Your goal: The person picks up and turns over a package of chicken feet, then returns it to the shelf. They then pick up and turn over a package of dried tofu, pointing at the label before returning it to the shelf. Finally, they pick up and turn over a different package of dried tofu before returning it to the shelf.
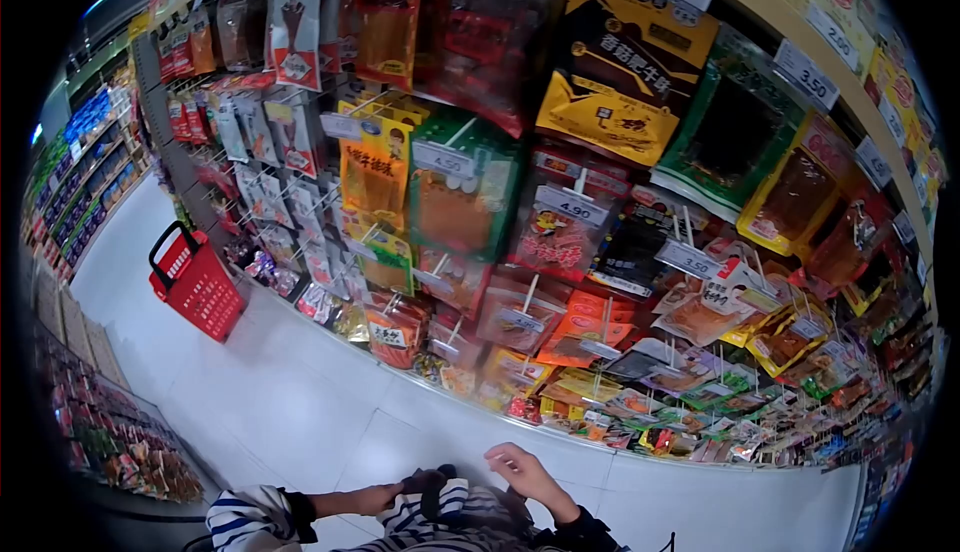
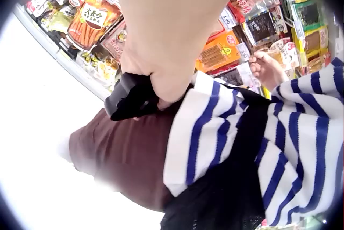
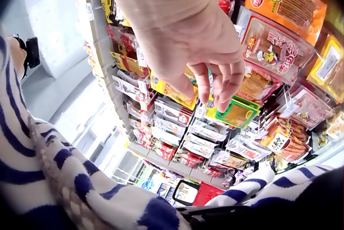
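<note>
Fingers [image 3: 215, 82] of my right hand [image 1: 525, 472] are hanging loosely curled and gripping nothing, as I am seeing in the right wrist view; they are hovering in front of the hanging snack packets [image 1: 560, 237] without touching any. In the head view that hand is lifting just below the lower edge of the snack rack [image 1: 700, 457], nearest the small packets on the bottom pegs.

My left hand [image 1: 378, 498] is curling round a black object [image 2: 131, 97], pressed against my striped sweater [image 2: 212, 128] at the waist. I am gripping it firmly, though I cannot tell what it is. In the left wrist view it is sitting above dark brown fabric [image 2: 123, 155].

A red shopping basket [image 1: 195, 282] is standing on the white floor [image 1: 290, 392] beside the left end of the rack, well apart from both hands. Price tags [image 1: 565, 204] are hanging on the peg ends among the packets.
</note>
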A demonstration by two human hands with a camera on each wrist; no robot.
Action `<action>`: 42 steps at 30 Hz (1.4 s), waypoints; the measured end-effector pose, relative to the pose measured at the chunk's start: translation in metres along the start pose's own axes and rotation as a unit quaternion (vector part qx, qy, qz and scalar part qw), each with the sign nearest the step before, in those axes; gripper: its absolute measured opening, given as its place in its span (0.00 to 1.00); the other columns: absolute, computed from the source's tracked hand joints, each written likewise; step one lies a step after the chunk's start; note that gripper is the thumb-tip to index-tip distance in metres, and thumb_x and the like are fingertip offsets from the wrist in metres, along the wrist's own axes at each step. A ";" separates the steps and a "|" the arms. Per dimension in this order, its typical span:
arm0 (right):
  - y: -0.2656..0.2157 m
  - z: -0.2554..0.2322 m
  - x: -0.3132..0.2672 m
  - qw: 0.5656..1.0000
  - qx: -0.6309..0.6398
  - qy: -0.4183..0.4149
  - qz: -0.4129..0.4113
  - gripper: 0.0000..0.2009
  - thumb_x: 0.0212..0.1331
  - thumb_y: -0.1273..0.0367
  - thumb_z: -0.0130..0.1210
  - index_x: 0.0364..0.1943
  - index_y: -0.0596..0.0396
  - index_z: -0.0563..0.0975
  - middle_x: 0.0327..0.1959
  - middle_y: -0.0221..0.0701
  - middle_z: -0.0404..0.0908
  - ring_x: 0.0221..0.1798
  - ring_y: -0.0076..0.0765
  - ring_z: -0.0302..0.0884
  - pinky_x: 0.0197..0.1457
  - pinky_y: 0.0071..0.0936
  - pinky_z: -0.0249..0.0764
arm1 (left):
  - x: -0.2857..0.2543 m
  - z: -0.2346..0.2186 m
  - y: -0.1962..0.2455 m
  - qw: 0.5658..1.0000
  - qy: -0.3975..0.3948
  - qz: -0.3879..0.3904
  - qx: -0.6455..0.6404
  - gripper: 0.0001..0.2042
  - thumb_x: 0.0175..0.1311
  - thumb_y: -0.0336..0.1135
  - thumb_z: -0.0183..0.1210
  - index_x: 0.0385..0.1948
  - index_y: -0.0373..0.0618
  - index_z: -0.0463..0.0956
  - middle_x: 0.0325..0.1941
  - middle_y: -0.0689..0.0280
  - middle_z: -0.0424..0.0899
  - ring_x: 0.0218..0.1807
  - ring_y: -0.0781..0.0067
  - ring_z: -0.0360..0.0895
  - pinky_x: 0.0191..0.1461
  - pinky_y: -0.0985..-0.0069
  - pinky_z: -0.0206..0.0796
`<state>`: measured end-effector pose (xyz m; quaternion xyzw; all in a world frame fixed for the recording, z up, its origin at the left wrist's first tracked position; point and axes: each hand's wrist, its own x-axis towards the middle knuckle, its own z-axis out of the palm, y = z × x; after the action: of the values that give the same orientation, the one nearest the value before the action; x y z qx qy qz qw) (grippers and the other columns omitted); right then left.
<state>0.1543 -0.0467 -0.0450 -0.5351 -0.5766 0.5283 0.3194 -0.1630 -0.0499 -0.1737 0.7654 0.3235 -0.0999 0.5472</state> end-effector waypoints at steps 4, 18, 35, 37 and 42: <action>0.007 0.000 0.001 1.000 0.007 0.009 0.009 0.07 0.55 0.72 0.47 0.38 0.57 0.71 0.34 0.27 0.73 0.35 0.22 0.72 0.38 0.17 0.67 | 0.020 0.003 0.023 0.995 0.082 -0.054 -0.012 0.20 0.45 0.26 0.49 0.43 0.35 0.58 0.38 0.45 0.72 0.40 0.47 0.71 0.40 0.60 0.63; 0.011 -0.003 0.018 0.997 0.064 -0.017 0.039 0.08 0.57 0.70 0.47 0.38 0.58 0.69 0.33 0.28 0.73 0.34 0.23 0.72 0.37 0.18 0.67 | 0.020 0.020 -0.040 0.816 -0.073 -0.042 -0.571 0.26 0.46 0.30 0.57 0.50 0.39 0.59 0.38 0.70 0.66 0.41 0.80 0.62 0.44 0.83 0.58; 0.018 -0.001 0.013 0.997 0.070 0.001 0.012 0.08 0.55 0.70 0.47 0.38 0.55 0.71 0.33 0.29 0.74 0.35 0.23 0.73 0.38 0.19 0.68 | 0.019 0.035 -0.029 0.888 0.111 -0.029 -0.445 0.16 0.52 0.36 0.57 0.40 0.39 0.69 0.35 0.68 0.74 0.37 0.81 0.69 0.43 0.82 0.62; 0.021 -0.001 0.012 0.997 0.073 0.009 0.022 0.08 0.55 0.70 0.47 0.38 0.56 0.71 0.32 0.28 0.74 0.35 0.22 0.72 0.38 0.18 0.67 | 0.013 0.027 -0.027 0.911 0.074 -0.001 -0.405 0.16 0.51 0.34 0.57 0.42 0.40 0.69 0.37 0.69 0.73 0.39 0.81 0.67 0.46 0.81 0.61; 0.031 0.004 0.006 0.995 0.089 0.016 0.046 0.07 0.57 0.70 0.47 0.38 0.58 0.70 0.33 0.28 0.74 0.33 0.22 0.72 0.36 0.16 0.67 | 0.041 0.027 -0.026 0.969 0.149 -0.114 -0.162 0.08 0.50 0.36 0.55 0.28 0.44 0.68 0.30 0.61 0.76 0.37 0.66 0.74 0.42 0.76 0.64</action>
<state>0.1579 -0.0456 -0.0766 -0.5391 -0.4970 0.5831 0.3497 -0.1418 -0.0539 -0.2247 0.6308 0.4984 0.0070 0.5946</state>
